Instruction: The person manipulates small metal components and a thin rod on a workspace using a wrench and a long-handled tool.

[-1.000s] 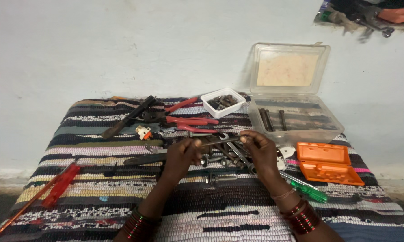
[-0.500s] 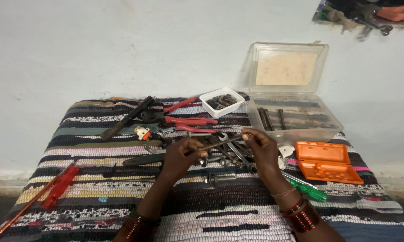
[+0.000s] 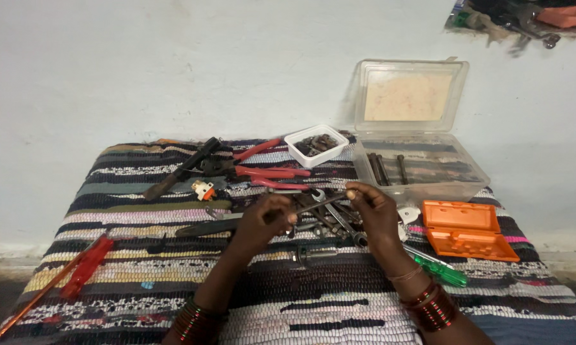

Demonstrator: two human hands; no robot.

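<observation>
both hands are up over the middle of the frame with a slim metal tool bar (image 3: 318, 204) pinched between them: your left hand (image 3: 262, 223) curls its fingers around the lower left end, and your right hand (image 3: 374, 214) nips the upper right end between thumb and fingertips. neither hand is spread; both are closed on that one bar, which runs on a slight slant from left hand up to right, lifted just clear of the heap below.

to do this well, keep the bar level between the two grips and hold it by its ends as you are, so the middle stays in plain sight. keep it above the pile rather than letting it dip, or it may snag the loose pieces beneath.

directly under the bar lies a pile of spanners and sockets (image 3: 339, 220) on the striped rug (image 3: 128, 255). low and right of your right hand sits a green-handled screwdriver (image 3: 444, 271), and beyond it an orange case (image 3: 467, 230), shut. at the lower left edge lies a red-handled tool (image 3: 83, 265). further up, above the hands, are red-handled pliers (image 3: 268, 171) and a small white tray (image 3: 316, 145) of dark bits. at the upper right stands a clear plastic box (image 3: 422, 172), its lid raised against the wall.
</observation>
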